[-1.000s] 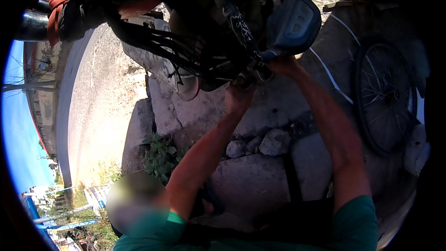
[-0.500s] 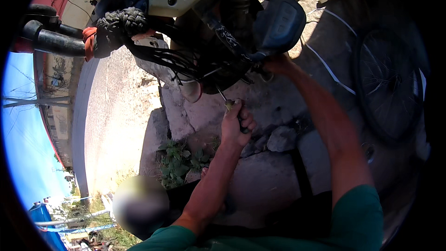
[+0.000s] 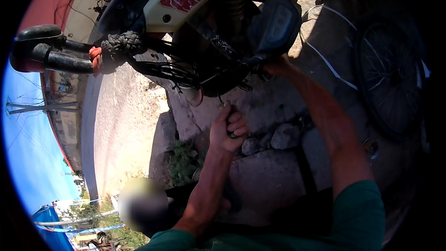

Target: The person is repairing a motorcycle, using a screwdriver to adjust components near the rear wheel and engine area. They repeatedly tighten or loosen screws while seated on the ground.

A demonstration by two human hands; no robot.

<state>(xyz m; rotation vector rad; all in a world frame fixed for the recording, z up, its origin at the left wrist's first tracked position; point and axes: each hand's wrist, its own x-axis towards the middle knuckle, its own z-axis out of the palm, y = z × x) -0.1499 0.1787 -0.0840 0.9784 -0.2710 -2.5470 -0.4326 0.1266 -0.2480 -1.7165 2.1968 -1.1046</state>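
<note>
My left hand [image 3: 227, 129] is closed around the handle of a screwdriver [image 3: 220, 99], its thin shaft pointing up toward the dark underside of a motorbike. The tip is lost in shadow. Higher and to the right, my right hand [image 3: 277, 65] reaches in under a dark blue plastic part [image 3: 277, 23], its fingers hidden behind it. A bundle of black cables [image 3: 169, 70] hangs left of the blue part, above my left hand. The motorbike's white and red panel [image 3: 179, 0] lies over the cables, beside a coil spring [image 3: 234, 7].
A spoked wheel [image 3: 358, 67] stands in shade at the right, with a white strip [image 3: 327, 65] beside it. Loose stones [image 3: 285, 136] and a leafy plant [image 3: 181, 163] are below. Knotted dark rope [image 3: 121, 44] and a black tube [image 3: 67, 60] are at upper left. A blurred shape is lower left.
My left hand has shifted slightly left and down and turned, its curled fingers showing more. My right hand stays under the blue part. The whole view has shifted a little.
</note>
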